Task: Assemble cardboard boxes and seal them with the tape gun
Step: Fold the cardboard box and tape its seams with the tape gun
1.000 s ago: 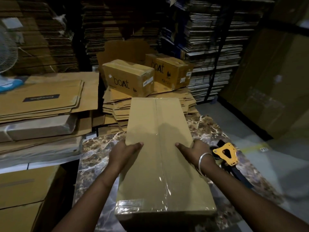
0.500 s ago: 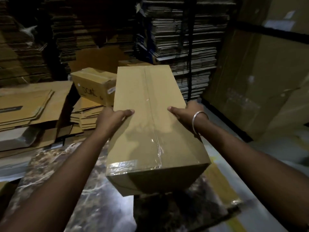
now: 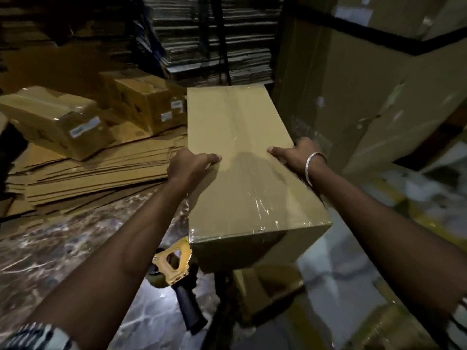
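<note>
Left hand (image 3: 193, 164) grips the left long edge of the sealed box (image 3: 242, 157), thumb over the top face, fingers curled down the side. Right hand (image 3: 294, 154) mirrors it on the right long edge, thumb on top, bangle at the wrist. Both hands sit about mid-length and level with each other, neither nearer. Box long axis runs straight away from the person, clear tape down the centre seam and wrapped over the near end. Box looks held in the air, out past the right edge of the marble worktop (image 3: 75, 248), near end above the floor side; contact underneath can't be seen. Tape gun (image 3: 174, 261) lies on the worktop near its right edge, just below the box's near left corner, handle pointing toward the person. Judgement: this box is sealed and being carried off to the right; a set-down comes next.
</note>
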`<state>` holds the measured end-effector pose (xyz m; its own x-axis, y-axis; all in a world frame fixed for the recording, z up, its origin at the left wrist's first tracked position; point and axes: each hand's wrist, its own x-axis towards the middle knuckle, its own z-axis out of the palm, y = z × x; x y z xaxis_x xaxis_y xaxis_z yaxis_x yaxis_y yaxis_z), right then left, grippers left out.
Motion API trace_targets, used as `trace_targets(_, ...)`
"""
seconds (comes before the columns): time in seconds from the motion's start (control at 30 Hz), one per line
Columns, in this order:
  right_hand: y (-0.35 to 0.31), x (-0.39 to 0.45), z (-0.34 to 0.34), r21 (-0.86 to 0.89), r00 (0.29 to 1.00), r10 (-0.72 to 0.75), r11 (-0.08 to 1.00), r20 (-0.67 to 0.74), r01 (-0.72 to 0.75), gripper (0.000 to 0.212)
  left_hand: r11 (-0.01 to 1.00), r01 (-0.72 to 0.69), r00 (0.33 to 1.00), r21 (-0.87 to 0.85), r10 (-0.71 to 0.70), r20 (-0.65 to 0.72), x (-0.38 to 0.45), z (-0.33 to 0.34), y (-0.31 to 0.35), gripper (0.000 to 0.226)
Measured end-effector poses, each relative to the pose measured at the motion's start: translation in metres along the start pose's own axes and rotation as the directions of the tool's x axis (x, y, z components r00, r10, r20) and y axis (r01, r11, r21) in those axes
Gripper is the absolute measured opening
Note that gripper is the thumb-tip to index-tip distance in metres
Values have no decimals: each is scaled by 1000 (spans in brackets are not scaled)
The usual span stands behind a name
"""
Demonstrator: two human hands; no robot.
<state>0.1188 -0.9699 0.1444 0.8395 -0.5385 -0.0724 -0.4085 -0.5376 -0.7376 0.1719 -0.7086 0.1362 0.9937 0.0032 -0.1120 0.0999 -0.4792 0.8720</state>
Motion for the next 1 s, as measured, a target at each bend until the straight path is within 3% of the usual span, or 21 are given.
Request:
trace_targets(0.07,22,17,-2,-4,999,30,1000,-24,-30,81,1000,-18,1000,-14,18,11,13,28,-2,91)
trace_targets(0.13,39,30,-6,-14,997,67,998,-32,-67,75,1000,-10,1000,-2,10,6,27,58,-6,74)
trace_targets(0.27,81,65,-3,-11,994,109,994,4,-109,56,998,46,997,30,-47,53,48,111,-21,108)
trace_targets(0.33,107,82,8,-15,992,121,993,47,-120,49,996,88,994,13,-89,63,57,139,-35,97)
trace_targets(0.4,136,103,25,-34,988,140,990,68,-138,66,989,150,986,11,-150,67,68,168,-55,78)
trace_targets(0.47,171,128,48,-67,981,159,986,111,-152,77,976,216,973,36,-218,73,76,197,-77,74)
trace_targets(0.7,302,172,147,-194,892,262,960,368,-202,55,830,556,831,56,-556,-1,82,300,-196,62)
trace_targets(0.87,380,188,225,-282,797,335,935,503,-216,59,753,658,753,23,-658,-12,75,354,-287,62)
trace_targets(1.0,425,203,274,-315,748,358,926,560,-207,61,736,677,736,26,-677,9,77,385,-352,74)
